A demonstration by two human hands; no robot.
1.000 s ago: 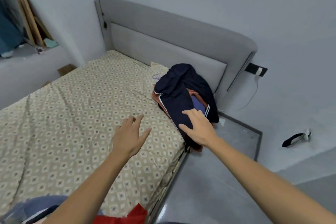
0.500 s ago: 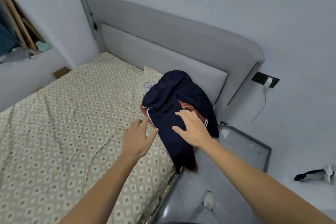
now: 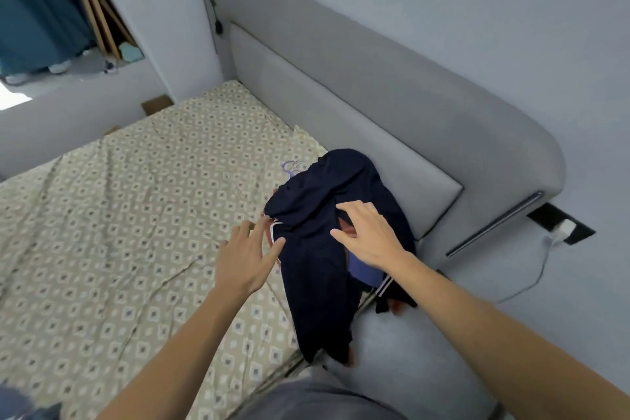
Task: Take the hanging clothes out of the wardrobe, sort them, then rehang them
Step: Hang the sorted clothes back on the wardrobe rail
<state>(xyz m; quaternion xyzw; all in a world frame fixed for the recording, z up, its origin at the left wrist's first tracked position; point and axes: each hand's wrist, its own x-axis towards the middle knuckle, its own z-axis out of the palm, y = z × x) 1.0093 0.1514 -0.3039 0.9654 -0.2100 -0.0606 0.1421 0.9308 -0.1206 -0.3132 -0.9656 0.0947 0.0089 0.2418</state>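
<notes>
Several garments lie heaped together at the right edge of the bed (image 3: 119,215), close to the grey padded headboard (image 3: 358,106). On top is a dark navy garment (image 3: 317,269) with thin white trim, draped so that its lower end hangs over the side of the mattress toward the grey floor (image 3: 426,351). Under it a blue piece (image 3: 363,271) and a bit of orange-red cloth (image 3: 395,307) peek out.

Over the upper middle of the pile sits the right hand (image 3: 370,235), fingers spread and straight, palm down, holding nothing; whether the fingertips actually press the cloth cannot be told. Just left of the pile, the left hand (image 3: 249,256) is also spread wide with straight fingers, its thumb at the white-trimmed edge of the navy garment, nothing grasped.

Covering the bed is a beige sheet with a small diamond pattern, wrinkled in long creases. On the far right wall a white plug sits in a black socket plate (image 3: 562,228), its cable trailing down. At the far left hangs a teal curtain (image 3: 37,7) beside wooden boards (image 3: 99,17) leaning on the wall.
</notes>
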